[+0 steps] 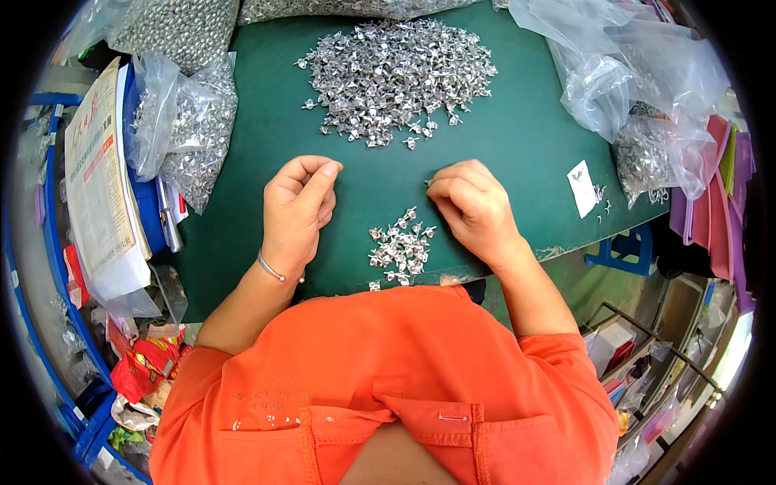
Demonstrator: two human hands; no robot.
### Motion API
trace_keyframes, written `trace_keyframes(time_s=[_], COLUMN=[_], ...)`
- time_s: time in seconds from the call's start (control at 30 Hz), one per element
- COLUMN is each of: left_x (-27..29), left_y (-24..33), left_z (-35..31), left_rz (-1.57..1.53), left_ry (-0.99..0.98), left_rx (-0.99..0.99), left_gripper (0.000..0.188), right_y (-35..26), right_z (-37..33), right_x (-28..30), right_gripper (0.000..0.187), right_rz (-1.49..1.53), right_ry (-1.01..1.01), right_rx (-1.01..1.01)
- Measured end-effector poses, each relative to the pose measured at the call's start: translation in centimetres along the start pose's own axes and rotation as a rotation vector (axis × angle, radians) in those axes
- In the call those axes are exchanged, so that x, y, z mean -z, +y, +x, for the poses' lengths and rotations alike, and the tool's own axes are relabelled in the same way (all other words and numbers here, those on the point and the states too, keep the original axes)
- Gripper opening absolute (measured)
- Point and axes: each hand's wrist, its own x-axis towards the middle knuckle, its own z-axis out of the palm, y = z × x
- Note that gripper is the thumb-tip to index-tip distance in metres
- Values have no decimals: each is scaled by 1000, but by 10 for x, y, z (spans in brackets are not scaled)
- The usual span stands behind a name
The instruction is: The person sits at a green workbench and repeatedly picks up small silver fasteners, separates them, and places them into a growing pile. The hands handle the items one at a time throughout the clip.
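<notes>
A large heap of small silver metal pieces [396, 77] lies at the far middle of the green table. A much smaller pile of similar shiny pieces [402, 246] lies near the front edge, between my forearms. My left hand [297, 212], with a metal bangle [271, 268] on its wrist, is closed in a pinch left of the small pile. My right hand [473, 206] is also closed, its fingers curled just above and right of that pile. Anything in either pinch is too small or hidden to name; a tiny greyish speck shows at the right fingertips.
Clear plastic bags of metal parts [202, 121] stand at the left, and another such bag [651, 153] at the right. A white card [581, 189] lies by the table's right edge. Papers [101, 162] hang at the left. A blue stool [621, 250] stands below the table.
</notes>
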Motion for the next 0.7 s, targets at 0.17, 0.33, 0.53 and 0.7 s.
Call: trace_keyframes(time_s=[0.17, 0.33, 0.53, 0.7], left_x=[1, 1, 1, -1], left_y=[-1, -1, -1, 0], left_z=[0, 0, 0, -1], left_rz=[26, 12, 18, 3], left_ry=[-1, -16, 0, -1], left_rx=[-14, -15, -6, -4], left_gripper=[12, 13, 13, 13], right_y=[4, -1, -6, -9], right_z=[-4, -4, -4, 11], right_x=[16, 12, 0, 12], right_gripper=[17, 13, 14, 14], right_rz=[63, 97, 23, 293], right_ry=[144, 162, 1, -254], right_rx=[-184, -280, -170, -133])
